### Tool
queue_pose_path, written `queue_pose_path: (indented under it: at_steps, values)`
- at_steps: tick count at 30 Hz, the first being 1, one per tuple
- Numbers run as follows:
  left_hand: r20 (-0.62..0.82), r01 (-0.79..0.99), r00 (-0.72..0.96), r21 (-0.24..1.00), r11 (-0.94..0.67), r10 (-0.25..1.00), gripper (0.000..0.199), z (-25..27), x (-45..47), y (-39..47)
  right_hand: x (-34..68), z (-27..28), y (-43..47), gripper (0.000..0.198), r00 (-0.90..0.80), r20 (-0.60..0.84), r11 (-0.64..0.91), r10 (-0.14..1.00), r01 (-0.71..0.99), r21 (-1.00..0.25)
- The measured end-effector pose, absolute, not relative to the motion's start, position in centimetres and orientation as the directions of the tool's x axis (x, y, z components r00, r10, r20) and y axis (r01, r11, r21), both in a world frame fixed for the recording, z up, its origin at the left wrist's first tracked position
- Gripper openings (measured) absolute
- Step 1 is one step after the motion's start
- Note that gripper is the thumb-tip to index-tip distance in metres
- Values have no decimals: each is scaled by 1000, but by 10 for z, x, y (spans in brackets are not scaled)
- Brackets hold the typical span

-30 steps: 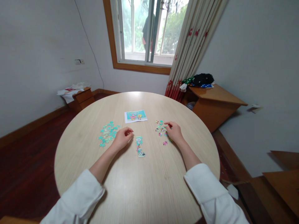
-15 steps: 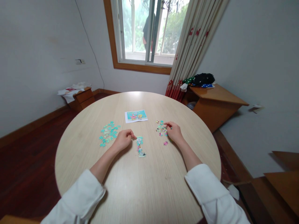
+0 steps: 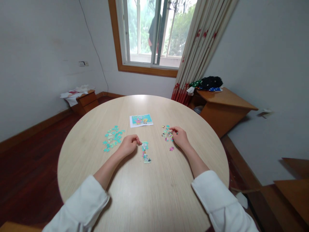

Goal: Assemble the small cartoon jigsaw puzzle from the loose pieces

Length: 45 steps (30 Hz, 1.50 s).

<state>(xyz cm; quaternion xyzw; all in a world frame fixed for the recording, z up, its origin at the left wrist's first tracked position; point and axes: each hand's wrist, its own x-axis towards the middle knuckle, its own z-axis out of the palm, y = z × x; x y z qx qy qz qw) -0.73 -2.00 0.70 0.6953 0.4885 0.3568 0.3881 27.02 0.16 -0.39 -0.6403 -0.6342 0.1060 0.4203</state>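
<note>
A narrow strip of joined jigsaw pieces [image 3: 145, 153], with a pale cartoon figure on it, lies flat near the middle of the table. My left hand [image 3: 129, 144] is closed, its fingers curled, and its index fingertip reaches the strip's upper left corner. Over on the right, my right hand [image 3: 179, 135] rests at the edge of a pile of mixed-colour jigsaw pieces [image 3: 166, 132]. Its fingers are bent together, and whatever they hold is hidden. A loose pink jigsaw piece [image 3: 171, 149] lies just below that pile.
Left of my left hand spreads a heap of turquoise jigsaw pieces [image 3: 112, 138]. A printed reference picture [image 3: 141, 120] lies beyond the strip. The round wooden table [image 3: 145, 199] carries everything. A wooden cabinet [image 3: 222, 109] with cloths stands to the right, below the curtain [image 3: 200, 42].
Both hands keep nearly the same places and poses. The whole view has shifted very slightly; the pieces and strip have not visibly moved on the table.
</note>
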Motion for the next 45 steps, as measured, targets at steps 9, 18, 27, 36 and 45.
queue_pose_path:
  at_steps: [9,18,27,36,45]
  values:
    - [123,421,262,878,-228,957,18,8,-7,-20,271,-4,2,36,161,404,171,901,722,-670]
    - [155,511,236,820,-258,959,20,11,-8,-20,286,-3,5,35,255,406,110,877,717,-688]
    - [243,543,112,797,-264,963,19,8,-15,-14,303,-2,6,38,345,401,56,849,695,-716]
    - [251,524,64,815,-247,966,18,9,-16,-11,317,-1,7,37,427,370,-18,825,675,-738]
    - [237,529,68,815,-237,969,18,12,-15,-14,340,-9,12,34,449,329,-68,831,669,-740]
